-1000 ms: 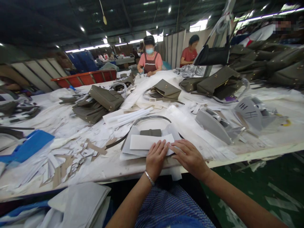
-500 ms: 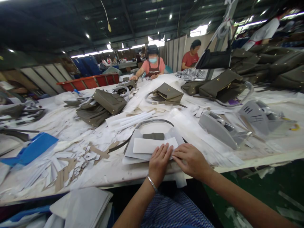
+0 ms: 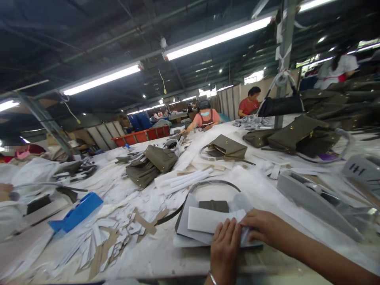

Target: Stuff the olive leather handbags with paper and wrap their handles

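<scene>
My left hand (image 3: 225, 241) lies with its fingers flat and stretched out over the lower edge of a white strip (image 3: 203, 219). The strip rests on grey and translucent sheets (image 3: 182, 223) around an olive bag, of which a small dark part (image 3: 213, 206) shows above the strip. Close beside it, my right hand (image 3: 264, 225) has its fingers bent together at the strip's right end, on a translucent wrapping sheet (image 3: 245, 237). Its fingertips are partly hidden. A dark strap (image 3: 170, 213) in clear film loops out behind the bundle.
Paper and card scraps (image 3: 109, 237) and a blue tape dispenser (image 3: 76, 213) lie left. Grey dispensers (image 3: 311, 202) stand right. Olive bags (image 3: 162, 158) sit farther back. Across the table a person (image 3: 206, 116) in an apron works; another person's hand (image 3: 5, 192) is at far left.
The view has tilted up and turned left, so the table's things appear lower and farther right. Both hands stay at the wrapped bundle, with little change in their hold.
</scene>
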The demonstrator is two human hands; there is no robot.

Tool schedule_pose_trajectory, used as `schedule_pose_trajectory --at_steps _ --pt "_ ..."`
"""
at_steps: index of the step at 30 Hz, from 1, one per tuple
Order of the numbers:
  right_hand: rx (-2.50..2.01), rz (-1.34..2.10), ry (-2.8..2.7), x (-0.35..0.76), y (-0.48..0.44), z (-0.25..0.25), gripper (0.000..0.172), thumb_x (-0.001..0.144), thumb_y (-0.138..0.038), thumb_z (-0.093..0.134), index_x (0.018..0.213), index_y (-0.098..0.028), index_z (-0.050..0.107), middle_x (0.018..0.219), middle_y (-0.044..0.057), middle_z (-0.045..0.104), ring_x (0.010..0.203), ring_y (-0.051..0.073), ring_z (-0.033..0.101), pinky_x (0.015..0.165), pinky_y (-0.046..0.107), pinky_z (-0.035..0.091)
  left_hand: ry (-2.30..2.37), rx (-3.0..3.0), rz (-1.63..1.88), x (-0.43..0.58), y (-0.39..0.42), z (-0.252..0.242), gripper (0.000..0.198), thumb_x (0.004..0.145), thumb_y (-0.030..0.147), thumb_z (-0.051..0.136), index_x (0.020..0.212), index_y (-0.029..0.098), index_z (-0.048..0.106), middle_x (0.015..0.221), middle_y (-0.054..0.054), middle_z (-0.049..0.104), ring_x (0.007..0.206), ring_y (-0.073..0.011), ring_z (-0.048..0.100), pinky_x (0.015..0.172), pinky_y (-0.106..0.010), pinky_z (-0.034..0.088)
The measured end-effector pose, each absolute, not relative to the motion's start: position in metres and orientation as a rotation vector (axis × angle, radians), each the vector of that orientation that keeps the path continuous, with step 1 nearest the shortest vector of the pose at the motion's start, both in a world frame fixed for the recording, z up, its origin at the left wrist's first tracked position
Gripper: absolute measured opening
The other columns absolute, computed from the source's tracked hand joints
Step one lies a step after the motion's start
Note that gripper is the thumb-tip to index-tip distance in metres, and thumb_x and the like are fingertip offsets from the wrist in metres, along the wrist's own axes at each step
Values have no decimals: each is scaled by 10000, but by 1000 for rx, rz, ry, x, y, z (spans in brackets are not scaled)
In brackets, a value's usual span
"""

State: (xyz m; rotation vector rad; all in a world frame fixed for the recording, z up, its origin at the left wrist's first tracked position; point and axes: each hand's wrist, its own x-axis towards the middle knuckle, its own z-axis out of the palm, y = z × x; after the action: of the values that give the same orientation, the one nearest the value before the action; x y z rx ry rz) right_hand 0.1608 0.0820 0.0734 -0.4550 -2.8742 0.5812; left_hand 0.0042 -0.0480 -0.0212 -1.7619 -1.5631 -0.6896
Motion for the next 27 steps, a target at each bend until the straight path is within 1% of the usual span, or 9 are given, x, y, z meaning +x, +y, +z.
schedule_pose_trajectory --at_steps 2,6,8,10,12,13,18,23,27 --pt "-509 502 -2843 159 80 71 140 828 -146 605 864 -204 728 873 59 715 855 234 663 779 337 505 -1539 -1733 -714 4 -46 -23 404 1036 223 309 1374 184 527 1384 8 579 1229 -171 588 977 -328 555" --pt "-412 275 -2729 158 76 65 169 892 -154 547 816 -212 687 832 44 699 807 207 648 740 320 499 -1540 -1709 -726 3 -44 -22 428 1026 192 295 1407 146 487 1369 -3 593 1225 -157 588 1000 -291 531" --pt "-303 161 -2640 160 76 64 150 905 -164 546 855 -220 676 847 40 706 866 219 648 813 358 498 -1567 -1722 -696 4 -45 -20 453 1016 154 283 1445 148 429 1394 -1 571 1242 -151 575 1009 -293 526" --pt "-214 93 -2544 163 75 63 179 918 -142 519 920 -226 678 900 38 722 943 216 657 943 406 465 -1608 -1757 -662 5 -48 -16 488 998 109 290 1478 159 368 1427 -4 539 1265 -149 555 1025 -306 518" --pt "-166 79 -2482 167 74 62 228 929 -119 490 984 -228 683 958 35 733 962 194 670 1029 426 421 -1661 -1810 -637 7 -52 -12 528 978 79 324 1498 166 321 1458 -20 506 1290 -155 533 1047 -326 506" --pt "-159 82 -2470 169 73 62 238 932 -116 486 1001 -227 685 976 34 736 945 184 679 1037 424 419 -1689 -1839 -629 7 -53 -10 547 968 71 348 1505 167 304 1470 -32 493 1302 -160 522 1059 -335 498" --pt "-180 103 -2464 176 61 65 211 939 -139 514 984 -223 702 1000 33 744 923 173 692 1003 413 466 -1785 -1933 -630 7 -58 -4 608 946 70 428 1522 186 268 1498 -59 458 1348 -185 475 1110 -371 452" --pt "-194 133 -2454 182 49 67 214 937 -146 529 976 -243 716 1007 29 751 935 174 695 1009 417 479 -1783 -1954 -682 7 -59 -3 587 955 129 476 1510 216 306 1497 -59 460 1342 -196 484 1107 -380 455" --pt "-181 155 -2476 189 45 60 205 943 -155 541 1044 -238 699 1048 35 748 982 182 691 1029 430 466 -1797 -1958 -712 7 -59 -1 585 952 146 486 1507 207 313 1496 -65 459 1345 -195 479 1112 -375 445"
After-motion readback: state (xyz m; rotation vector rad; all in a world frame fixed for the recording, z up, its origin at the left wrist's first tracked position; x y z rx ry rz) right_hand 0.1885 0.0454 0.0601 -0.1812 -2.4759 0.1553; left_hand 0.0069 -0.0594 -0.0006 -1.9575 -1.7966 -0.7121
